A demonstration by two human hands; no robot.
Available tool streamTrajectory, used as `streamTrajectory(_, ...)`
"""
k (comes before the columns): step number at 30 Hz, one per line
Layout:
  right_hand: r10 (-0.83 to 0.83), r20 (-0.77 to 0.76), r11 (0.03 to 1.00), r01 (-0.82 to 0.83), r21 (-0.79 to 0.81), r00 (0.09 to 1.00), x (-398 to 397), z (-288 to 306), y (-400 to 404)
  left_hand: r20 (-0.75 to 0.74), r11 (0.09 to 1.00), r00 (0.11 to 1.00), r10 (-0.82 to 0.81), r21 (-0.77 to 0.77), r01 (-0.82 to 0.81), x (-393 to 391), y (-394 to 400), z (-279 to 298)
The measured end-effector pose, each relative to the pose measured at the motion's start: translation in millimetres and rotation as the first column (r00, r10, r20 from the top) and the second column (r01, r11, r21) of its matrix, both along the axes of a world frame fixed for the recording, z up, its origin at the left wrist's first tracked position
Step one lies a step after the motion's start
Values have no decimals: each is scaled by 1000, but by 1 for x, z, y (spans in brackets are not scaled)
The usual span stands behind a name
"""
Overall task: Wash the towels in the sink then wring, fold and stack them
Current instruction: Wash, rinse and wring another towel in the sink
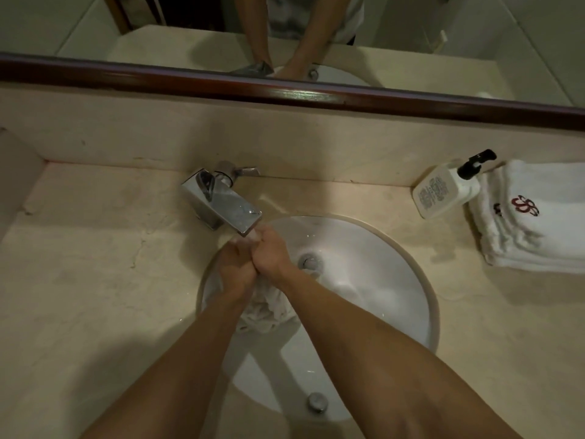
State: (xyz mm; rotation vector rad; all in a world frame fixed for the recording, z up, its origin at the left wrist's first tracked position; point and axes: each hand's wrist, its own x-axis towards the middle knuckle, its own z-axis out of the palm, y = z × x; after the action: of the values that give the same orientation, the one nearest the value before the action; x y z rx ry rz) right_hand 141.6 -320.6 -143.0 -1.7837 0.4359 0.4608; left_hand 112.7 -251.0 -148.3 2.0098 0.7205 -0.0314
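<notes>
White cloth, wet and bunched, was the thing in hand: a towel [264, 308] gathered over the near-left side of the sink [424, 299], its loose folds hanging below the wrists. The left hand [235, 269] and right hand [272, 251] pressed knuckle to knuckle just under the spout of the chrome tap [221, 205], both with fingers curled round the upper part of the towel; a little of the cloth showed at the fingertips where water appeared to be running onto it. The drain [308, 261] lay just to the right of the hands, with water pooled around it.

Soaked terry of this sort would likely handle heavy and limp, with no stiffness to hold a shape, and somewhat slick if soaped. It seemed best taken in a gathered rope with the hands side by side, as it was here, so a twist could press water out along its length. Pinching a single corner would probably let the rest sag and drip.

On the bench [95, 280], at the far right, a stack of folded towels [531, 223] with a red emblem sat touching a white pump bottle [443, 191]. Washing looked to be under way, with wringing, folding and stacking of this towel not yet done.
</notes>
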Motion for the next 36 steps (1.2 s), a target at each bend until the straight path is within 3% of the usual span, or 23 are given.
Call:
streamTrajectory(1, -26, 12, 1000, 26, -6, 1000, -1, 3, 0, -1, 948, 997, -79, -310, 75, 2, -1, 2)
streamTrajectory(2, -88, 16, 996, 88, 1, 996, 1, 1, 0, -22, 823, 994, -110, -563, 79, 3, -3, 9)
streamTrajectory(3, -170, 12, 984, 170, 48, 985, -1, 5, 0, -24, 778, 997, -68, -628, 38, 5, -3, 15)
streamTrajectory(6, -314, -114, 916, 332, 224, 943, -5, 10, -9, -84, 425, 995, 53, -900, -98, 9, -5, 27)
streamTrajectory(8, -247, -167, 923, 284, 259, 954, -16, 5, -25, 21, 436, 999, -26, -899, 30, 2, -7, 34)
streamTrajectory(10, -236, -141, 911, 269, 314, 962, -32, 4, -43, 90, 539, 991, -99, -832, 129, -10, -9, 41)
streamTrajectory(12, -323, -114, 875, 342, 342, 940, -42, 12, -59, 159, 775, 970, -183, -584, 242, -18, -2, 31)
streamTrajectory(13, -361, -101, 844, 371, 387, 927, -47, 24, -66, 174, 828, 939, -295, -444, 343, -25, 0, 27)
streamTrajectory(14, -392, -93, 801, 389, 455, 915, -47, 31, -71, 167, 804, 885, -435, -371, 465, -32, 4, 21)
streamTrajectory(17, -419, -137, 679, 410, 609, 898, -48, 77, -86, 125, 616, 709, -694, -408, 674, -51, 1, 20)
streamTrajectory(20, -409, -181, 575, 406, 710, 895, -51, 127, -102, 43, 593, 600, -799, -117, 797, -44, -14, 18)
streamTrajectory(22, -392, -187, 521, 385, 762, 901, -52, 155, -109, 36, 628, 636, -771, -128, 768, -38, -32, 26)
streamTrajectory(24, -398, -169, 488, 364, 793, 902, -51, 178, -116, 95, 698, 740, -666, -271, 663, -29, -50, 40)
streamTrajectory(25, -395, -143, 485, 338, 807, 908, -49, 188, -121, 125, 688, 751, -648, -328, 648, -26, -57, 47)
streamTrajectory(27, -417, -93, 491, 310, 814, 904, -44, 202, -140, 138, 635, 694, -707, -309, 708, -22, -56, 63)
streamTrajectory(30, -508, -86, 514, 382, 768, 857, -44, 209, -180, 14, 529, 544, -839, -215, 821, -19, -36, 91)
streamTrajectory(31, -529, -105, 523, 421, 741, 842, -46, 203, -193, -36, 464, 463, -886, -106, 880, -18, -30, 100)
streamTrajectory(33, -541, -140, 577, 487, 655, 829, -55, 185, -207, -225, 260, 318, -921, 251, 932, -17, -17, 110)
streamTrajectory(35, -534, -181, 604, 522, 602, 826, -74, 163, -215, -409, 104, 333, -850, 488, 867, -20, -9, 125)
streamTrajectory(36, -549, -210, 595, 555, 581, 809, -82, 153, -218, -430, 89, 350, -832, 520, 849, -18, -8, 130)
